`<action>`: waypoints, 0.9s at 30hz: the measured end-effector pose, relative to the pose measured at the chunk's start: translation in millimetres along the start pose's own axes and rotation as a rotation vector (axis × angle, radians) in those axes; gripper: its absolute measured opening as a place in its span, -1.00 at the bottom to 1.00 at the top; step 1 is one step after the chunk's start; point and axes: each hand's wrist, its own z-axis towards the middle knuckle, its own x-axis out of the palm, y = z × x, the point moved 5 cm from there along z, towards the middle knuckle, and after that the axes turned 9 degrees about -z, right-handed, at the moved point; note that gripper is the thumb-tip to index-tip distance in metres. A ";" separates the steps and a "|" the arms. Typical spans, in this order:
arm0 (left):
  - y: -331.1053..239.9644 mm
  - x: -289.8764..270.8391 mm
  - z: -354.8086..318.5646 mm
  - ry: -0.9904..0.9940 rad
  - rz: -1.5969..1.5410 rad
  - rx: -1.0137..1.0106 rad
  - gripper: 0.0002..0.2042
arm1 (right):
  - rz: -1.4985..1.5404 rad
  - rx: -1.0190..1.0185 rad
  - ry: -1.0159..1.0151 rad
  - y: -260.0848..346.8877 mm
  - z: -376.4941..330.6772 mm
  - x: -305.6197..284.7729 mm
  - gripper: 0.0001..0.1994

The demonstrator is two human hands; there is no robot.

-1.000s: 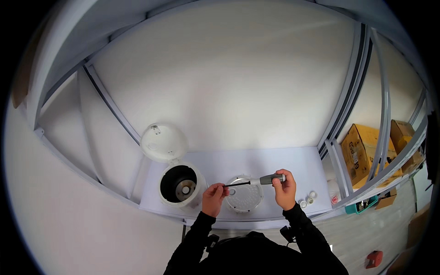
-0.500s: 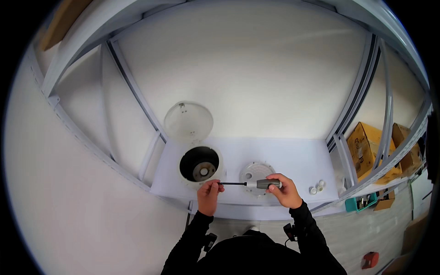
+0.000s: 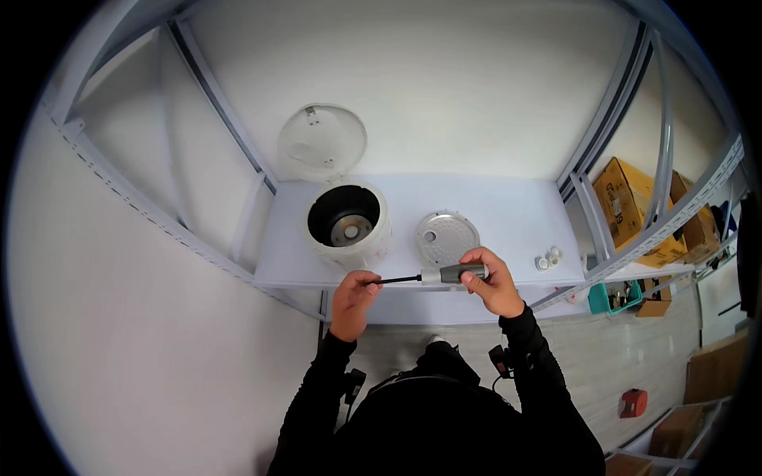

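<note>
Hands unmoved: right hand (image 3: 494,282) fingers wrap screwdriver (image 3: 432,276) handle; left hand (image 3: 354,295) pinches tip.

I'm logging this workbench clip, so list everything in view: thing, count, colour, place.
Screwdriver: one, grey handle, black shaft, held level over the table's front edge.
Rice cooker: one, white, lid open, table left.
Round perforated plate: one, silver, flat beside the cooker.
Small parts: a few, white, table right.
Table: one, white, centre.
Cardboard boxes: several, brown, right.
Bin: one, teal, under the shelving at right.
Red object: one, floor.
Left hand: pinching the shaft tip.
Right hand: gripping the handle.
</note>
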 end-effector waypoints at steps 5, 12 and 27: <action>31.0 27.1 16.3 0.031 0.050 -0.157 -0.58 | -0.255 -0.163 -0.161 5.6 3.1 -38.8 -0.74; 127.8 40.1 54.4 0.041 0.609 -0.210 -0.54 | -0.385 0.004 -0.360 -2.1 38.1 -83.0 -0.70; 208.4 45.4 119.4 -0.226 1.057 -0.211 -0.42 | -0.843 -0.435 -0.096 -14.6 136.4 -70.7 -0.59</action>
